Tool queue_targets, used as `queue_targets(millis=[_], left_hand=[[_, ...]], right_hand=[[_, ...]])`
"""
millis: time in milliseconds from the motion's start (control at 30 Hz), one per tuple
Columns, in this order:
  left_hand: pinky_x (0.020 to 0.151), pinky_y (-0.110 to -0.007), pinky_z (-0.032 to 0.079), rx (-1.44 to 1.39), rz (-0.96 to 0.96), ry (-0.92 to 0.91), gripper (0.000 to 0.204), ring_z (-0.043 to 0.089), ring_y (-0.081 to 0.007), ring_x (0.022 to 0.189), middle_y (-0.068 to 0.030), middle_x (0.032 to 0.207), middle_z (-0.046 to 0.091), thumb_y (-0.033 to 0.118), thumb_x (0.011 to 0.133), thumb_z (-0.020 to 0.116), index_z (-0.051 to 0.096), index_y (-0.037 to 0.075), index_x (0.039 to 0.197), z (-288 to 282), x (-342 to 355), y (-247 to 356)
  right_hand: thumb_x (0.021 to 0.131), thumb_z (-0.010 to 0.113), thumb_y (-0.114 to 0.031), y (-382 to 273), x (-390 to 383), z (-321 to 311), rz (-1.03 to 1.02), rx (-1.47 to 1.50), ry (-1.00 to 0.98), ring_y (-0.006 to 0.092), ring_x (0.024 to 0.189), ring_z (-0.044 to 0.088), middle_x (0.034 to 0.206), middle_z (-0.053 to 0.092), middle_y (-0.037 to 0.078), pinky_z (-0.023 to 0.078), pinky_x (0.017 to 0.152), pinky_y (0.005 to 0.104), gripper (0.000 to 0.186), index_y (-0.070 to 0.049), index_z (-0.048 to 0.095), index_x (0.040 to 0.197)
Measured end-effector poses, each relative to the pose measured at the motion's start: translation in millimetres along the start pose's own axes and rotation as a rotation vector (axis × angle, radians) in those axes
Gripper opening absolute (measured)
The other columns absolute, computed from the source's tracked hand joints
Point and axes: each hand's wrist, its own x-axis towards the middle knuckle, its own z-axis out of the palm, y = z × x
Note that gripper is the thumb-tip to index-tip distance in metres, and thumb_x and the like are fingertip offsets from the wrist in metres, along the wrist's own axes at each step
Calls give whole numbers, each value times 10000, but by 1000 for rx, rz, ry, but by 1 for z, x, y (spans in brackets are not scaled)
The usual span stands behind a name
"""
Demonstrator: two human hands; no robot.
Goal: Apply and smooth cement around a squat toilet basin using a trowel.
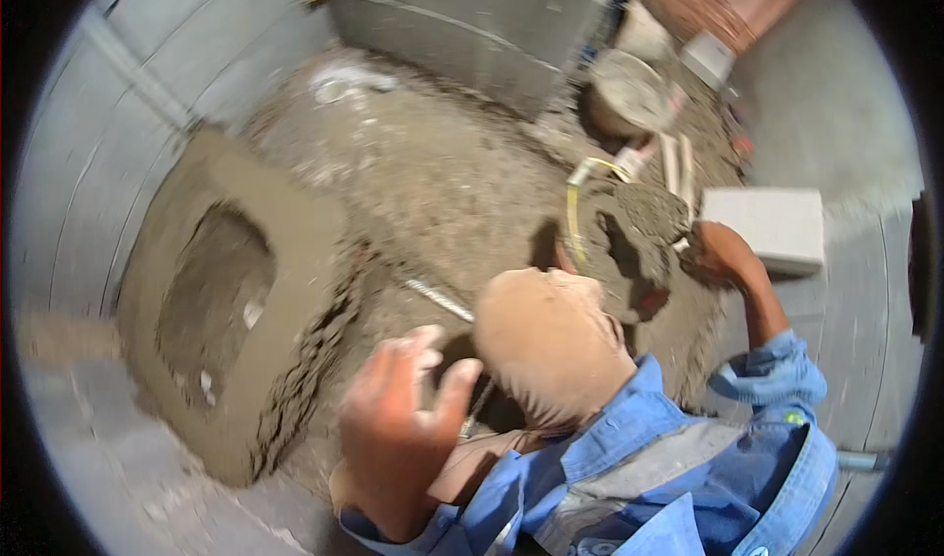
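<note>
My left hand (pixel 398 428) is raised over my bent leg with thumb and fingers apart, holding nothing. On the right, my right hand (pixel 723 254) is closed at the edge of a bucket (pixel 574 207) with a yellow handle. It seems to grip a trowel, mostly hidden by my fingers and by wet grey mortar (pixel 644 217). More mortar fills the bucket. To the left lies a smoothed mortar bed (pixel 305 251) around a recess (pixel 211 295), its near right side rough and crumbly.
My beige-trousered knee (pixel 551 345) stands between my hands. A white block (pixel 762 224) sits beside my right hand. Behind the bucket are another mortar-stained bucket (pixel 629 94) and pale sticks (pixel 678 168). A pale rod (pixel 440 300) lies on the rough floor. Grey block walls (pixel 433 35) close in the space.
</note>
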Motion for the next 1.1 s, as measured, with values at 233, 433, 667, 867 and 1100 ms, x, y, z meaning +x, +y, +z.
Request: queue_targets(millis=[233,433,667,867,1100], left_hand=[[664,-366,519,-23,16,-12,353,635,-266,732,-144,894,654,200,816,776,657,-1,1081,-8,2,-1],[689,-371,518,90,-3,18,305,627,-262,719,-143,890,659,116,807,770,655,-20,1054,8,14,-13],[703,-385,526,157,-22,-26,315,653,-282,764,-126,911,677,125,804,772,652,7,1070,20,33,-20],[634,-381,530,92,-84,58,333,665,-283,766,-98,853,657,249,822,774,658,73,1081,9,14,-24],[661,-364,531,193,-94,87,361,658,-279,752,-103,884,650,290,831,758,662,66,1097,-19,-2,-11]], right_hand=[[748,708,-230,-40,12,106,141,110,-229,414,851,708,902,707,267,568,740,486,287,52,709,800],[844,675,-323,-46,5,162,46,837,-188,423,740,621,808,645,258,491,704,473,384,53,617,890],[894,654,-372,-6,-22,136,-10,630,-43,426,897,591,960,602,277,470,813,463,439,44,587,1015],[888,665,-213,-17,29,67,-87,500,-48,348,1136,588,1216,595,251,439,997,395,520,83,527,1292],[923,612,-263,-159,178,-37,-638,553,-71,340,1292,493,1362,525,232,361,1093,400,543,46,507,1356]])
